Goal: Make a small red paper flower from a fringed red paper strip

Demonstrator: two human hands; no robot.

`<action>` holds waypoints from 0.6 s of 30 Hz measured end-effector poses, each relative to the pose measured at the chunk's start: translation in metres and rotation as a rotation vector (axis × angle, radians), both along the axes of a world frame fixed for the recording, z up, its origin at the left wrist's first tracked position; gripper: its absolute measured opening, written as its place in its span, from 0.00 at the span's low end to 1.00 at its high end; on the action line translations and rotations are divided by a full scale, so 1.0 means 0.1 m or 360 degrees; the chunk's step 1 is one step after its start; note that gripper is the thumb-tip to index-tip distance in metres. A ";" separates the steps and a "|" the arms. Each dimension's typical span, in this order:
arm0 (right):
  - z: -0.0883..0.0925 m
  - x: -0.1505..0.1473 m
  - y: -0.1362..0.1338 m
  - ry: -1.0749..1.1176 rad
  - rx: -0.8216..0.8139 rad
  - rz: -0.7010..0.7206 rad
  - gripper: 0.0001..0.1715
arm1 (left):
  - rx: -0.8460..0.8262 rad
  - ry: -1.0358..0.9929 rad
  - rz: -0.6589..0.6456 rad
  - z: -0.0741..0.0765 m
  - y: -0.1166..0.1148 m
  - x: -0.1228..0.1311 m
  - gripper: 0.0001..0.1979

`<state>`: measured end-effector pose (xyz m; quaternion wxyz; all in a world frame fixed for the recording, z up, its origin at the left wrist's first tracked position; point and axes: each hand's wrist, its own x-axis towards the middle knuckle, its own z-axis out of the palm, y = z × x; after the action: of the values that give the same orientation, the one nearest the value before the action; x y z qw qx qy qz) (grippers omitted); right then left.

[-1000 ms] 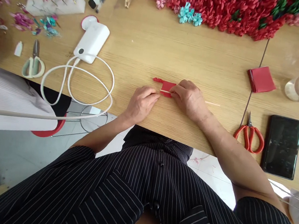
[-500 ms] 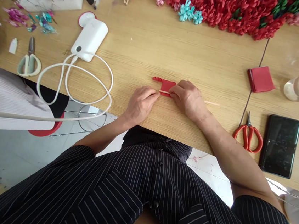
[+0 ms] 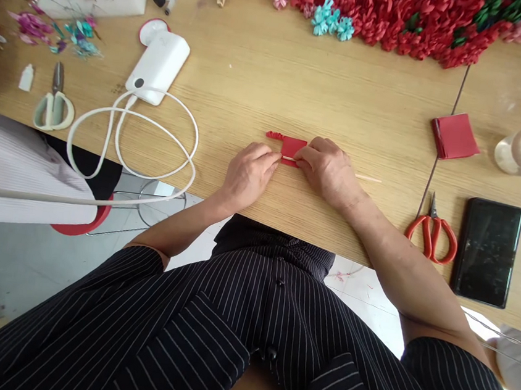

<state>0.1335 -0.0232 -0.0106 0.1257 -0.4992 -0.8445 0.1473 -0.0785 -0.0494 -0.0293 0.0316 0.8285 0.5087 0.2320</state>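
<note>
Thin red fringed paper strip point(image 3: 292, 149), light, floppy and easily torn, lying on a light oak table point(image 3: 254, 76); closely pinched around a slender pale wooden stick point(image 3: 368, 178) by curled right hand point(image 3: 330, 172) fingers, curved left hand point(image 3: 247, 178) fingertips at its edge; safest hold beside the stick.

Head cam, fwd & down over torso point(image 3: 271, 308), close on L hand point(image 3: 248, 178), R hand point(image 3: 328, 171).

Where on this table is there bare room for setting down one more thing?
The wooden table is barest between the white corded device and the folded red paper, beyond the left hand and right hand. Red paper flowers crowd the far edge.
</note>
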 end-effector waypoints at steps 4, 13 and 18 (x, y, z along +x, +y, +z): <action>-0.01 -0.01 0.01 0.0004 0.0035 0.0014 0.18 | -0.0043 -0.0043 0.0040 0.01 0.10 0.02 0.10; 0.05 -0.01 0.00 -0.0036 -0.0008 0.0028 0.20 | -0.0111 -0.0088 0.0041 0.05 0.23 0.03 0.07; 0.04 -0.03 0.06 -0.0043 0.0052 0.0014 0.19 | -0.0077 -0.0084 0.0006 0.02 0.22 0.02 0.07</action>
<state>0.1301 -0.0169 -0.0065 0.1218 -0.4954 -0.8506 0.1272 -0.0770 -0.0273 -0.0272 0.0647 0.8201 0.5147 0.2415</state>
